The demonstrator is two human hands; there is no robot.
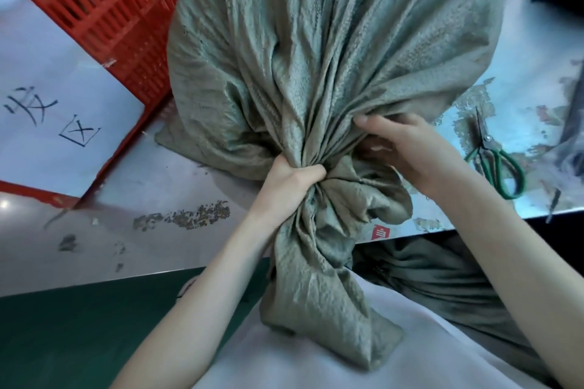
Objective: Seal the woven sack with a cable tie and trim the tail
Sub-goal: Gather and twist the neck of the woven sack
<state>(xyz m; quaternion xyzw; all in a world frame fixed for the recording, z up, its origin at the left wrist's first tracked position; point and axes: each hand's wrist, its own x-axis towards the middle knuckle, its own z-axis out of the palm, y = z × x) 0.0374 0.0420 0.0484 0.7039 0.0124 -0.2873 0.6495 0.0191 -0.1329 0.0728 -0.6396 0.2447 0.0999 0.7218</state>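
worn metal table (151, 186) fills the frame; your sack (331, 41) lies mid-frame, neck toward you. your left hand (294, 180) fists the neck; right hand (410, 148), fingers curled, gathers folds just right.

Two handwritten characters, "安区", on the white paper sheet (57, 110) against the red crate (104, 3).

The bulging woven sack (331, 50) fills mid-table, the red crate (104, 3) touching or nearly touching its left flank, while bare table (151, 186) lies open at near left and, seemingly, around the scissors (496, 158) at right.
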